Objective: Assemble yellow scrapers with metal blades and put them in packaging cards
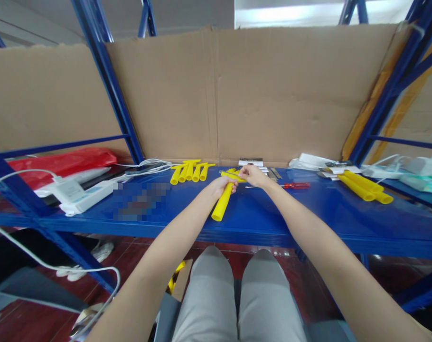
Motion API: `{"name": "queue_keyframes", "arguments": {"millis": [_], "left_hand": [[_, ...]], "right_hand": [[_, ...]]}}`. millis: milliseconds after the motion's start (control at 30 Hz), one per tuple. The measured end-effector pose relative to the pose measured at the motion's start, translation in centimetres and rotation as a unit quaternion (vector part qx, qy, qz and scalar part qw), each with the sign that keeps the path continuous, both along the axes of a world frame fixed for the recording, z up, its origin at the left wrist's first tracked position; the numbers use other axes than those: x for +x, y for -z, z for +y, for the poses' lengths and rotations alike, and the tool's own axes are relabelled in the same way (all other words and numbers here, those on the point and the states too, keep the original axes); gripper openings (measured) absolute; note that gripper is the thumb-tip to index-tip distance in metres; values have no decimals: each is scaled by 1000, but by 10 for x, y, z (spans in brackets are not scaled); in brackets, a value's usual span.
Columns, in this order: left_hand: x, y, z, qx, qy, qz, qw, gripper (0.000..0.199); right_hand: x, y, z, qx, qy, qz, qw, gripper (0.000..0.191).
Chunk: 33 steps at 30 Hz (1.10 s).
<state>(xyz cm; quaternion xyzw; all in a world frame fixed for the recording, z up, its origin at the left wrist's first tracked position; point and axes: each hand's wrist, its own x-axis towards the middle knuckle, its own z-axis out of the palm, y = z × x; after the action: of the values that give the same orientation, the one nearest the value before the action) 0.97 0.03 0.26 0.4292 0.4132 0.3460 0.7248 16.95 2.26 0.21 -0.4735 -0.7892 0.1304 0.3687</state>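
Observation:
My left hand (223, 184) is closed round a yellow T-shaped piece (222, 204), whose tube points down toward me over the blue shelf. At the piece's crossbar, the fingers of my right hand (251, 175) are pinched together; what they hold, if anything, is too small to make out. Small yellow parts (232, 170) lie just behind my hands. Several yellow T-shaped pieces (189, 171) lie in a row to the left. A screwdriver with a red handle (296, 185) rests to the right of my right hand.
Yellow tubes (365, 186) lie at the right on the blue shelf (319, 213). A white power strip (91, 195) with cables and a red bag (66, 164) are at the left. Cardboard (273, 95) stands behind. Blue posts (112, 85) rise at both sides.

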Motion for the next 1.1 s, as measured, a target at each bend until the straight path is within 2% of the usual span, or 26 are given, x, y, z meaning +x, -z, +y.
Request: {"name": "queue_keyframes", "arguments": {"millis": [200, 367, 533, 933, 1100], "left_hand": [[1, -2, -3, -10, 4, -11, 1000, 20], [2, -4, -6, -13, -5, -1, 1000, 25], [2, -3, -5, -17, -11, -6, 1000, 20], [4, -9, -12, -29, -51, -45, 997, 21], [3, -9, -9, -49, -44, -59, 996, 20]], "right_hand": [[0, 0, -1, -2, -8, -11, 1000, 12], [1, 0, -2, -6, 12, -49, 999, 16], [1, 0, 0, -2, 18, -77, 997, 21], [-9, 4, -2, 14, 59, -39, 997, 19], [-11, 3, -5, 34, 54, -23, 998, 20]]}}
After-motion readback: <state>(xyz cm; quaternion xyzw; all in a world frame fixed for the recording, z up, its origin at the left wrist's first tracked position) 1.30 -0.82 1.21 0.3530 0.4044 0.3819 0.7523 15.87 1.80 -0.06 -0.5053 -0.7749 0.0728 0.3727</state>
